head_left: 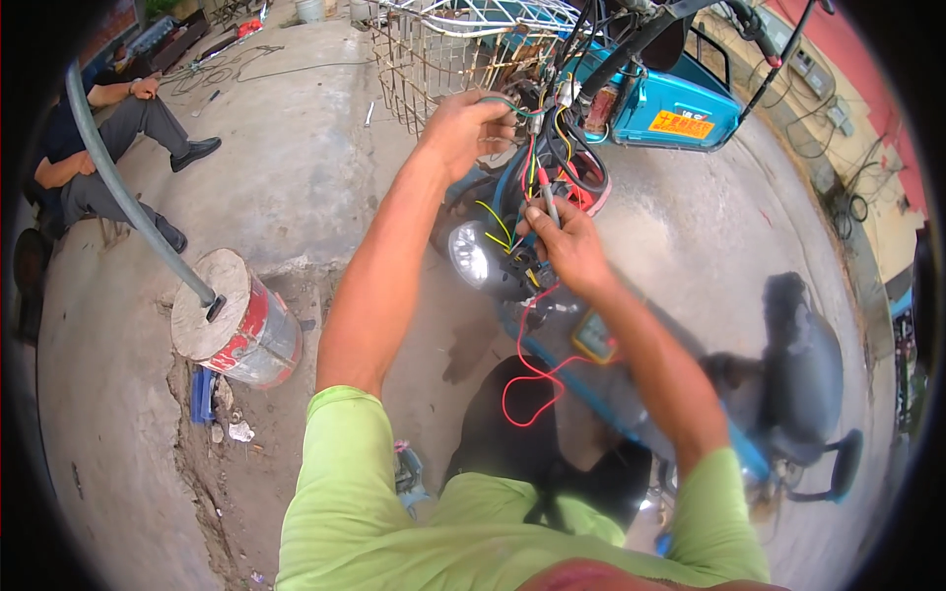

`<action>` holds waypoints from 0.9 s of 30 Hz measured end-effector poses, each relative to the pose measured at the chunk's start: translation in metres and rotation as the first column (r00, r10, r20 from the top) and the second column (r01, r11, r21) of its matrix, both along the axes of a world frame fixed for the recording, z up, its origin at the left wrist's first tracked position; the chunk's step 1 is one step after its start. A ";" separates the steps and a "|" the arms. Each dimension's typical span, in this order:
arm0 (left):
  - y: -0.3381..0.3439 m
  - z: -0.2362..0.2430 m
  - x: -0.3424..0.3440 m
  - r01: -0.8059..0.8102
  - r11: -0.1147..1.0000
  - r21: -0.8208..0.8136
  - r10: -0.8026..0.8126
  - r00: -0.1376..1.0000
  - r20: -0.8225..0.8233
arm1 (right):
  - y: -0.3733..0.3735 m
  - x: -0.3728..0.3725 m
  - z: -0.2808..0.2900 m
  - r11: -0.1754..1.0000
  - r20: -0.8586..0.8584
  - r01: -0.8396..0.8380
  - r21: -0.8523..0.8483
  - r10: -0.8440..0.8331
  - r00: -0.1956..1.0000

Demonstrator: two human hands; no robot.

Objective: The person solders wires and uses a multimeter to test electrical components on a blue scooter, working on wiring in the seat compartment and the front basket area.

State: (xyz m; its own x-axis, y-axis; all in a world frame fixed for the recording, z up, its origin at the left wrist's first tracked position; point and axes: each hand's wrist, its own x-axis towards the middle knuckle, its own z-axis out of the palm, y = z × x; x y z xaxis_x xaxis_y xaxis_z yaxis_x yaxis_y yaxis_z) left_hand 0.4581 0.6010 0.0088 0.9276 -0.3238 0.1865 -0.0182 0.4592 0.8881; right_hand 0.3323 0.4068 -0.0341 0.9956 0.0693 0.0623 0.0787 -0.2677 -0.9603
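My left hand [465, 136] is closed on a thin green wire [501, 100] beside the exposed wiring of a blue electric vehicle. A test probe [548, 194], red and grey, is held between the fingers of my right hand [572, 246], pointing up at the wire bundle. From there a red test lead [519, 360] loops down toward a yellow multimeter [593, 337] resting on the vehicle's blue body. Loose yellow wires [496, 223] stick out near the round headlight [475, 254], left of my right hand. The probe's tip is hard to make out among the wires.
A rusty wire basket [409, 74] is just beyond my left hand. At left stands a concrete-filled drum [219, 313] with a bent grey pipe [128, 197]. A seated person [108, 148] is farther left. The vehicle's black seat [803, 364] lies right of my right arm.
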 end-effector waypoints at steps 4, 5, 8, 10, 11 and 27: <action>0.004 -0.029 -0.036 -0.140 0.967 0.211 0.150 0.988 -0.030 | -0.001 -0.007 -0.002 0.996 -0.008 0.007 0.087 -0.006 1.000; 0.004 -0.036 -0.044 -0.136 0.967 0.216 0.146 0.989 -0.029 | 0.000 -0.008 -0.002 0.996 -0.008 0.011 0.093 -0.010 1.000; -0.005 -0.048 -0.066 -0.011 0.903 0.430 -0.001 1.000 0.027 | 0.002 -0.008 -0.006 0.989 -0.019 -0.001 0.146 0.004 1.000; -0.020 -0.057 -0.068 0.076 0.955 0.285 -0.080 0.997 0.001 | 0.004 -0.006 -0.008 0.989 -0.004 -0.048 0.140 0.049 0.999; -0.025 -0.055 -0.069 0.074 0.967 0.243 -0.080 0.997 0.011 | 0.005 -0.006 -0.006 0.989 -0.005 -0.049 0.139 0.050 0.999; -0.062 -0.050 -0.042 -0.272 0.962 0.000 0.264 0.934 -0.242 | 0.018 -0.005 0.006 1.000 0.081 -0.008 0.019 0.006 0.997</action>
State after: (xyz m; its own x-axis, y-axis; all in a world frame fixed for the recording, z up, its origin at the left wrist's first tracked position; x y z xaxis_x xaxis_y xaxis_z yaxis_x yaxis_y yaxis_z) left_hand 0.4166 0.5389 -0.0415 0.9975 -0.0549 -0.0435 0.0650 0.4953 0.8663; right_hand 0.3270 0.4250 -0.0279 0.9868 0.0741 0.1441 0.1582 -0.2486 -0.9556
